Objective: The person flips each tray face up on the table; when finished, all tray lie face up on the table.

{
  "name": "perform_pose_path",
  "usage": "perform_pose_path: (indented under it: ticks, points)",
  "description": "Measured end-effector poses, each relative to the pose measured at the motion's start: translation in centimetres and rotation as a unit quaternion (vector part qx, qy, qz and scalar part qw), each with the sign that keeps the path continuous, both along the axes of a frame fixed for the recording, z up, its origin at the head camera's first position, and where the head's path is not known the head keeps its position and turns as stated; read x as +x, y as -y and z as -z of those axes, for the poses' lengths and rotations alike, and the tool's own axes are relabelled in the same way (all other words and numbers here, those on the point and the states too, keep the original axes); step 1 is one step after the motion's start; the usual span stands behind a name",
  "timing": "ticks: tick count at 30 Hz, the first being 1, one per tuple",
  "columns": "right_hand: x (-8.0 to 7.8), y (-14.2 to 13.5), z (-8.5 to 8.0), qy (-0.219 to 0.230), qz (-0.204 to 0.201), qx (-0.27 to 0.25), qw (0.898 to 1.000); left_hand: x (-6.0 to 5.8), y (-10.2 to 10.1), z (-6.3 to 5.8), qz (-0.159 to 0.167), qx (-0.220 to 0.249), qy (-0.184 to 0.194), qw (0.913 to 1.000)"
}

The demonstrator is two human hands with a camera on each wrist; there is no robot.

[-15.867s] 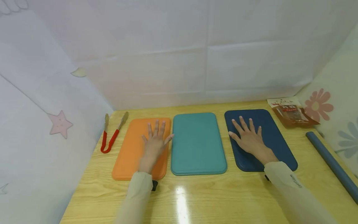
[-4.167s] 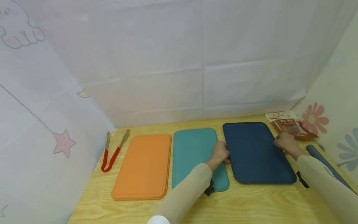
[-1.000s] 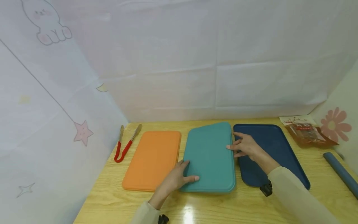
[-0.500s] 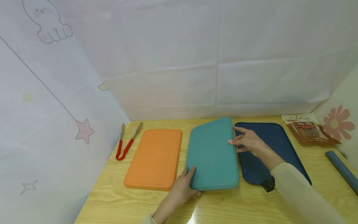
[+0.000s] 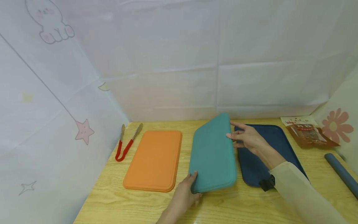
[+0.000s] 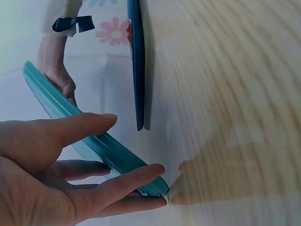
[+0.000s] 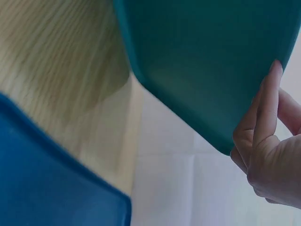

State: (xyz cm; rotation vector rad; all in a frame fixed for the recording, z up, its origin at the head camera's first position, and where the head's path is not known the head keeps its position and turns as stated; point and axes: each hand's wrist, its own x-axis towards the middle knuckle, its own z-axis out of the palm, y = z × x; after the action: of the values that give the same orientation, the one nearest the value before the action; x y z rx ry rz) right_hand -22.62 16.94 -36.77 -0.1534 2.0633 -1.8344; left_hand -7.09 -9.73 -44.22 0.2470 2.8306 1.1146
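Observation:
Both hands hold a teal tray [image 5: 212,155], tilted with its right edge raised off the table and its smooth outer side facing the head camera. My left hand [image 5: 183,193] grips its near left corner; the left wrist view shows the thumb on one side of the tray edge [image 6: 122,153] and fingers on the other. My right hand [image 5: 249,140] pinches the raised right edge, thumb on the outer side. The right wrist view shows fingers [image 7: 268,103] against the darker inner side. To the right, a navy tray [image 5: 251,174] lies rim up, partly behind the right arm.
An orange tray [image 5: 153,160] lies flat, smooth side up, on the wooden table [image 5: 112,199]. Red-handled tongs [image 5: 123,147] lie at the far left. A brown food packet [image 5: 307,133] and a blue-grey roll [image 5: 341,172] are at the right. Cloth walls [image 5: 173,62] enclose the table.
First both hands lay on the orange and navy trays. The navy tray later shows its rim up. Over the last second the teal tray's right edge rises and the left hand shifts onto its near corner.

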Motion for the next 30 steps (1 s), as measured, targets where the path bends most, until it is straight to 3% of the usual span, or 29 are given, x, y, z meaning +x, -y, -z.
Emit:
perform_pose_path:
  ticks: [4,16,30]
  points:
    - [0.2,0.7,-0.9,0.0,-0.001,-0.019,1.0,0.5,-0.1,-0.2,0.002,0.013,-0.011,0.9999]
    - [0.3,3.3,-2.5,-0.004,0.001,-0.102,0.995,0.6,-0.2,-0.3,-0.006,0.091,0.019,0.9957]
    - [0.4,6.7,-3.7,-0.017,0.033,-0.117,0.992,1.4,-0.4,-1.0,-0.009,0.153,0.038,0.9875]
